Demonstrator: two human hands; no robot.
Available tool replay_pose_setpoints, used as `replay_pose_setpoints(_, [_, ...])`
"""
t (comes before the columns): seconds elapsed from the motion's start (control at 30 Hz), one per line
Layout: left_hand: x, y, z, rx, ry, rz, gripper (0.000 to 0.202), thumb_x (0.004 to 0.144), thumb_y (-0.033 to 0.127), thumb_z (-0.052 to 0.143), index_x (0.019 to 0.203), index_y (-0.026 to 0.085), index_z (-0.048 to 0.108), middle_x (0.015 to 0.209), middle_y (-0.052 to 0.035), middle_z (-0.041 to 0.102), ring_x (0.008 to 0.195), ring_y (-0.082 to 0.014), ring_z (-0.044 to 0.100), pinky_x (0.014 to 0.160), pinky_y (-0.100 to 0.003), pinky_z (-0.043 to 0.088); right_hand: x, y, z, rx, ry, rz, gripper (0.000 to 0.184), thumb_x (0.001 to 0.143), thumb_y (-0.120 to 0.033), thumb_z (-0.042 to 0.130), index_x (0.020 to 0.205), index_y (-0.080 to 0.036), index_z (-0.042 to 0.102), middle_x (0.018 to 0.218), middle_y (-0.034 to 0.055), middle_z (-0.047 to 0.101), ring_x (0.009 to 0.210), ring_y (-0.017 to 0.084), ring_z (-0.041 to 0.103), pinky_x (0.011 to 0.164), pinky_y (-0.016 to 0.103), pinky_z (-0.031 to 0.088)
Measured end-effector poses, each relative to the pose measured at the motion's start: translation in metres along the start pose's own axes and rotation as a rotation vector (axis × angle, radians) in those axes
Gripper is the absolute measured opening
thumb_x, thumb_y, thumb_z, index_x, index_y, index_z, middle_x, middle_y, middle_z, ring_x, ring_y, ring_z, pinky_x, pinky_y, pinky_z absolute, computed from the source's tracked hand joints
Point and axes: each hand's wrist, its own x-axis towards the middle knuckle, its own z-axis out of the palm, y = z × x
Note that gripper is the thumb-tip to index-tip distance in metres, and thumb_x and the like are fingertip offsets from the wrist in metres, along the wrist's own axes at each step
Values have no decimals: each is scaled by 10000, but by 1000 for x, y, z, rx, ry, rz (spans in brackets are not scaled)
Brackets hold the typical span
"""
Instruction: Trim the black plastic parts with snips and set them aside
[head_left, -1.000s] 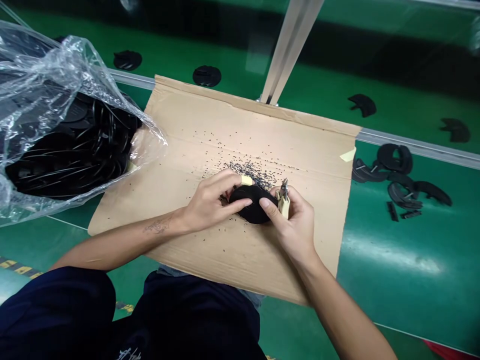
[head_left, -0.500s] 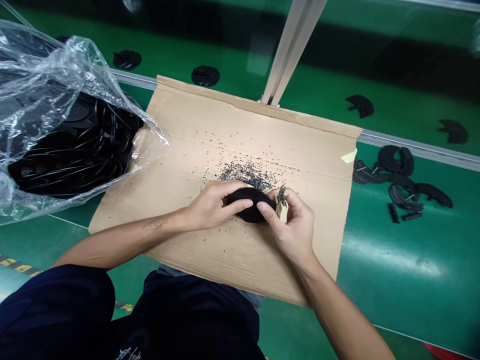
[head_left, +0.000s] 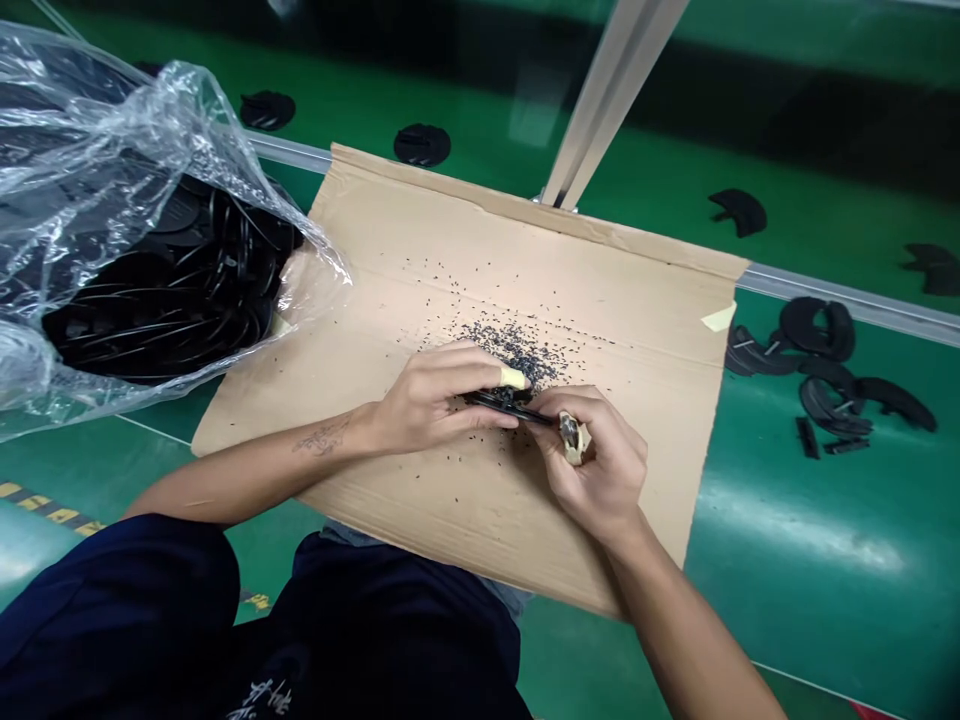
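Left hand (head_left: 439, 400) is curled closed around a thin black rubbery piece (head_left: 501, 400) held edge-on, and right hand (head_left: 600, 465) pinches small taped-handle pliers (head_left: 571, 435) right at its end, just above the middle of the cardboard sheet (head_left: 600, 300), over scattered black bits (head_left: 510, 350).

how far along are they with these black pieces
Looks done: several black pieces lie on the green surface at right, and black crumbs litter the cardboard sheet. In hand: the left hand grips one black piece, and the right hand holds tape-wrapped pliers at its edge. Left: a plastic bag full of pieces.
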Motion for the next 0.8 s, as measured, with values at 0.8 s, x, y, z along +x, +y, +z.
replay_pose_setpoints(0.8, [2,6,-4,-71,-35,18,226,960,354,667,1060,156,714,935,-84,774,866,-147,708,807,-317,585,1,-5,-1,77,-46,77,140,876,-137,706,941,-232,626,844,24,690,748,161,661,646,298,528])
